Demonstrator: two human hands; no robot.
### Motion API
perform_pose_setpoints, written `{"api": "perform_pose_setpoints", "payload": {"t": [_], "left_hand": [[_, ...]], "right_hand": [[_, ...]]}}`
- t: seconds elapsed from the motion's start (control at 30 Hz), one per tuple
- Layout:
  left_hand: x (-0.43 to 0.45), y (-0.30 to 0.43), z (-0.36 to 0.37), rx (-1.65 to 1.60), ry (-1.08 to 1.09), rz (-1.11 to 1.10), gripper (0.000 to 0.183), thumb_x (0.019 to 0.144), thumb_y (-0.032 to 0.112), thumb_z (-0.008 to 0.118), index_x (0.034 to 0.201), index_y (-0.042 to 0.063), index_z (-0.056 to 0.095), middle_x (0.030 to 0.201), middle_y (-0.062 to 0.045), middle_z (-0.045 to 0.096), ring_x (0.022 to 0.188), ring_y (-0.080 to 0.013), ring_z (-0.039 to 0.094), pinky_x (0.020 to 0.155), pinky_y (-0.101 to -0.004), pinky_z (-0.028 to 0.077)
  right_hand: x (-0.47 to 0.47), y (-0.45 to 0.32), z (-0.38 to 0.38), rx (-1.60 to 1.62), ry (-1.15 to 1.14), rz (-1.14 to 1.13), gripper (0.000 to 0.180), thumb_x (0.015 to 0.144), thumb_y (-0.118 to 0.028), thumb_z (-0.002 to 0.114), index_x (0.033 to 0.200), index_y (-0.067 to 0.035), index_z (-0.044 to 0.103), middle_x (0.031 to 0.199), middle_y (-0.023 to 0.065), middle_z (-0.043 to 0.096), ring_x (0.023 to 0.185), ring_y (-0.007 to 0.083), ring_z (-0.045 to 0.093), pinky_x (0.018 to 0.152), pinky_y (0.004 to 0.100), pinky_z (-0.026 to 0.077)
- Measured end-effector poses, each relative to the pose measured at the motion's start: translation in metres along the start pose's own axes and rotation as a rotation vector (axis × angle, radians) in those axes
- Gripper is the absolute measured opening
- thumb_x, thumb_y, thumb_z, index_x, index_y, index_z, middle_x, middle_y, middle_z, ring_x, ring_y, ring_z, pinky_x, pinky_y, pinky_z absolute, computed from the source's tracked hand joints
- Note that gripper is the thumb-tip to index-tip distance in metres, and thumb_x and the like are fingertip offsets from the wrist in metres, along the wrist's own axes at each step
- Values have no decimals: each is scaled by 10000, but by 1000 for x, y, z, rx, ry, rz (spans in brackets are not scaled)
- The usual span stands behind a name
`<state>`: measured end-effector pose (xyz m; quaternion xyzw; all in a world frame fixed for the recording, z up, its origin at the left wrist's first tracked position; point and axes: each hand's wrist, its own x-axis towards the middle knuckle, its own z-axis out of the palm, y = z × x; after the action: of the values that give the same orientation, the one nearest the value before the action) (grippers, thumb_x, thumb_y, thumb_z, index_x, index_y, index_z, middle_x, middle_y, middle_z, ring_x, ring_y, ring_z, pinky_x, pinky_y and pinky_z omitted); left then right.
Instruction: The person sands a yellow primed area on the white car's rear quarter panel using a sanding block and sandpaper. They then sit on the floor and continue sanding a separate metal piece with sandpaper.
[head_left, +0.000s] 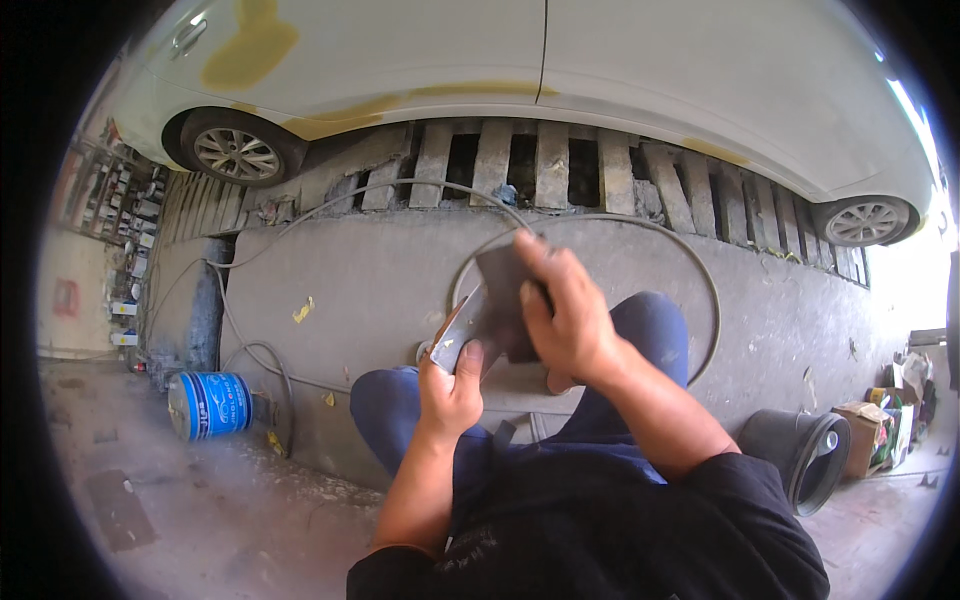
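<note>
In front of my bent knees, my left hand (454, 386) grips a thin grey plate-like piece (450, 351), its thumb on the near edge. A pale yellow speck shows on that piece. My right hand (566, 311) holds a dark brown sheet (501, 296), which looks like sandpaper, by its right side. The sheet partly overlaps the grey piece, and motion blur hides whether the two are joined. Beyond my hands stands a white car (660, 82) with yellowish filler patches (251, 56) on its door and along the lower sill.
A grey hose (709, 262) loops over the concrete floor (300, 247) around my hands. Slatted gaps (525, 165) run beneath the car. A blue paint pail (214, 405) lies at left. At right are a dark bucket (780, 450) on its side and a cardboard box (862, 435).
</note>
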<state>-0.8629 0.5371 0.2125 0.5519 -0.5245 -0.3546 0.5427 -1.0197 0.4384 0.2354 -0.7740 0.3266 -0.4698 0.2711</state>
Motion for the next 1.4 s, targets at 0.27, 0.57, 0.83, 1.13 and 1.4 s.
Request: {"api": "perform_pose_setpoints", "payload": {"t": [0.27, 0.57, 0.83, 1.13, 1.4], "left_hand": [[4, -5, -3, 2, 59, 73, 328, 1004, 181, 513, 1228, -53, 566, 879, -98, 669, 784, -160, 614, 685, -302, 493], [6, -4, -7, 10, -3, 81, 360, 1018, 270, 503, 1194, -36, 576, 924, -112, 691, 859, -181, 650, 726, -318, 512], [3, 8, -10, -17, -122, -144, 308, 1007, 250, 485, 1127, -11, 595, 740, -76, 650, 648, -182, 617, 567, -339, 464], [5, 23, -28, 41, -355, -169, 263, 1007, 220, 485, 997, -11, 612, 707, -104, 652, 638, -218, 633, 600, -350, 481], [3, 16, -24, 16, -242, -108, 337, 1044, 273, 436, 1004, -28, 582, 716, -72, 654, 545, -126, 624, 544, -266, 492]], "right_hand": [[-10, -20, 7, -6, -59, -115, 499, 809, 98, 561, 1297, -1, 538, 916, 185, 587, 776, 358, 595, 701, 410, 517], [-23, -22, 13, 87, -84, -187, 531, 768, 142, 568, 1288, 46, 520, 945, 206, 599, 771, 342, 584, 663, 400, 523], [-22, -27, 5, 21, -162, -228, 696, 714, 108, 613, 1375, -69, 492, 1061, 171, 524, 764, 343, 629, 616, 400, 565], [0, -31, -6, 52, -301, -409, 691, 677, 126, 636, 1337, -41, 520, 976, 133, 573, 694, 281, 583, 495, 350, 494], [-18, -21, 0, 33, -115, -250, 711, 696, 147, 610, 1372, -27, 474, 1063, 187, 548, 787, 367, 625, 659, 421, 553]]}}
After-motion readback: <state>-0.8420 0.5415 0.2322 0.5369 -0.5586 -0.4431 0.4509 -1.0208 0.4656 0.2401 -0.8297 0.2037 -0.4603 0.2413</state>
